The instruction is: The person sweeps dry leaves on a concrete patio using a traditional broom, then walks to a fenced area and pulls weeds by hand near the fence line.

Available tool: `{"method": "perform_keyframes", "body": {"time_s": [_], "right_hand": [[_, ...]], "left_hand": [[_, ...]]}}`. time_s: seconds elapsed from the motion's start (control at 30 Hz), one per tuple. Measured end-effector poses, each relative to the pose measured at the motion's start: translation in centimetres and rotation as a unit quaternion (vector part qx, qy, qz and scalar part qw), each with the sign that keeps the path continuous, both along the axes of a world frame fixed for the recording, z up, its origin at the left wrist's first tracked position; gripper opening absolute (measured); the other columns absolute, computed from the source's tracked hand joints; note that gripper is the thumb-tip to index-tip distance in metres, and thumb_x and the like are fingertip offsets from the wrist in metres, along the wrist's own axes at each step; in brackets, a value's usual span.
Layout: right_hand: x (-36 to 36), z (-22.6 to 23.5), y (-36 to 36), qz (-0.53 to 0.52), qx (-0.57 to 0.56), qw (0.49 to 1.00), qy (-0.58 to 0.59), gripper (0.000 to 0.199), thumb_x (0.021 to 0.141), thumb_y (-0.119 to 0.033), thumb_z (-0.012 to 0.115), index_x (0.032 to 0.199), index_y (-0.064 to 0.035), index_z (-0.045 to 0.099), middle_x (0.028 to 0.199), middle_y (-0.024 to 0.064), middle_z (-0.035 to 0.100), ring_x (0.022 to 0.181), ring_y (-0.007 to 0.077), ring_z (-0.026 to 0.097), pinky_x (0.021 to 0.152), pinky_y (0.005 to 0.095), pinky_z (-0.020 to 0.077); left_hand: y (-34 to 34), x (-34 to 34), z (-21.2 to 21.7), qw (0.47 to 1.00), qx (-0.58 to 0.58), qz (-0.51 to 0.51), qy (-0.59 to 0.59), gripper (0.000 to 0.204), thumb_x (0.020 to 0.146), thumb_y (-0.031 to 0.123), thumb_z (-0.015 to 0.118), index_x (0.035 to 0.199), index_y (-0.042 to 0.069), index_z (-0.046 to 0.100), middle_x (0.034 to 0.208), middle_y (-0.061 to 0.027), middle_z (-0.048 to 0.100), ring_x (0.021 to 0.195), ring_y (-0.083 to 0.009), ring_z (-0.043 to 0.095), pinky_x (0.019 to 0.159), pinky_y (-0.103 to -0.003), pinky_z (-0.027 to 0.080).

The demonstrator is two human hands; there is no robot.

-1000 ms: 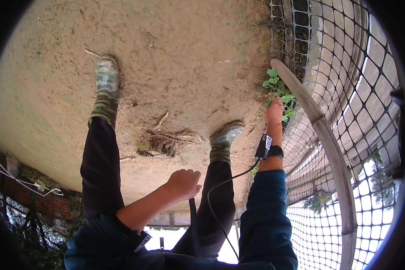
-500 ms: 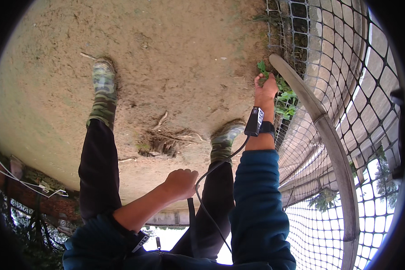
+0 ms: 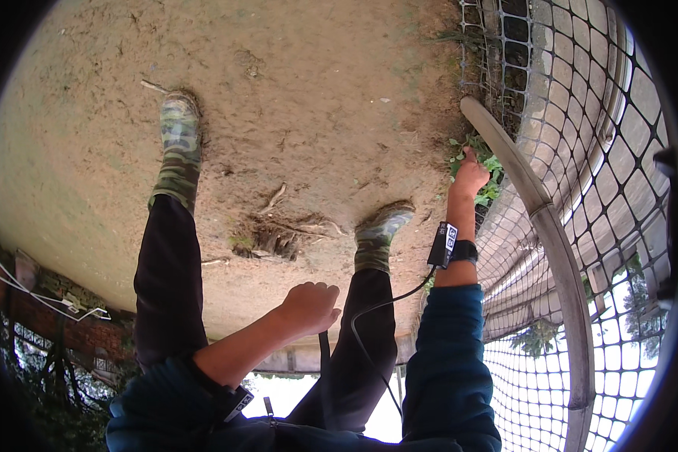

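My right hand (image 3: 471, 177) reaches down to a low leafy green plant (image 3: 491, 167) at the foot of the mesh fence. Its fingers are closed among the leaves, and their tips are partly hidden by the foliage. Held in front of my body, my left hand (image 3: 309, 307) is a fist with its back to the camera; whatever may be inside it is hidden. A black strap (image 3: 324, 358) hangs just below that fist. On my right wrist sits a small black device (image 3: 442, 245), with a dark cable (image 3: 361, 343) looping from it toward my body.
Black plastic mesh (image 3: 557, 83) runs along the right side, with a curved bamboo pole (image 3: 539, 197) against it. My camouflage boots (image 3: 179, 124) stand wide apart on bare soil (image 3: 316, 90). Between them lies a broken stump (image 3: 275, 239) with roots and twigs.
My right hand has drawn back toward my body and a little to the right, lower among the leaves. My left hand remains a fist in nearly the same place.
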State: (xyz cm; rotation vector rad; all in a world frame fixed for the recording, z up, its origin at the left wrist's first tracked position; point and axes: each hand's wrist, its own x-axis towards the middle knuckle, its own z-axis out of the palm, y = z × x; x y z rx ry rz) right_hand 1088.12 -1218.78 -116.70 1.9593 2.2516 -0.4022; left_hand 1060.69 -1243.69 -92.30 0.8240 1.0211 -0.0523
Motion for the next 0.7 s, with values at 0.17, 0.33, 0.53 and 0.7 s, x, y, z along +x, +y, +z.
{"method": "perform_keyframes", "body": {"time_s": [0.17, 0.33, 0.53, 0.7], "right_hand": [[-4.0, 5.2, -2.1, -0.067, -0.064, 0.995, 0.044, 0.027, 0.088, -0.02, 0.051, 0.102, 0.0009, 0.061, 0.083, 0.0193, 0.066, 0.078, 0.0303, 0.065, 0.063, 0.0381, 0.0493], [-7.8, 4.2, 0.7, 0.064, -0.234, 0.931, -0.272, 0.064, 0.085, -0.017, 0.048, 0.141, -0.0044, 0.02, 0.093, 0.0194, 0.066, 0.08, 0.0373, 0.064, 0.072, 0.0442, 0.0504], [-7.3, 3.5, 2.8, 0.174, -0.268, 0.84, -0.439, 0.068, 0.086, -0.017, 0.046, 0.145, -0.0092, 0.012, 0.115, 0.0157, 0.06, 0.092, 0.031, 0.065, 0.074, 0.0435, 0.0527], [-7.5, 3.0, 4.6, 0.194, -0.338, 0.738, -0.551, 0.068, 0.086, -0.018, 0.051, 0.144, -0.0132, 0.016, 0.107, 0.0141, 0.064, 0.086, 0.0317, 0.066, 0.058, 0.0474, 0.0535]], "left_hand": [[0.2, 0.0, 0.2, 1.0, -0.011, 0.009, -0.016, 0.031, 0.08, 0.029, 0.062, 0.094, 0.002, 0.056, 0.085, -0.0176, 0.061, 0.081, -0.0343, 0.061, 0.071, -0.044, 0.049], [0.3, -0.1, 0.3, 1.0, -0.009, 0.009, -0.01, 0.031, 0.08, 0.029, 0.063, 0.093, 0.001, 0.056, 0.084, -0.0175, 0.061, 0.081, -0.0343, 0.061, 0.071, -0.044, 0.049], [0.0, -0.4, 0.6, 0.999, 0.004, 0.036, -0.009, 0.03, 0.081, 0.028, 0.06, 0.092, 0.0, 0.055, 0.082, -0.0173, 0.061, 0.081, -0.0344, 0.061, 0.07, -0.044, 0.049], [-0.1, -0.6, 1.0, 0.998, 0.013, 0.061, -0.012, 0.028, 0.08, 0.027, 0.061, 0.089, 0.001, 0.055, 0.081, -0.0169, 0.061, 0.078, -0.0341, 0.061, 0.069, -0.044, 0.049]]}}
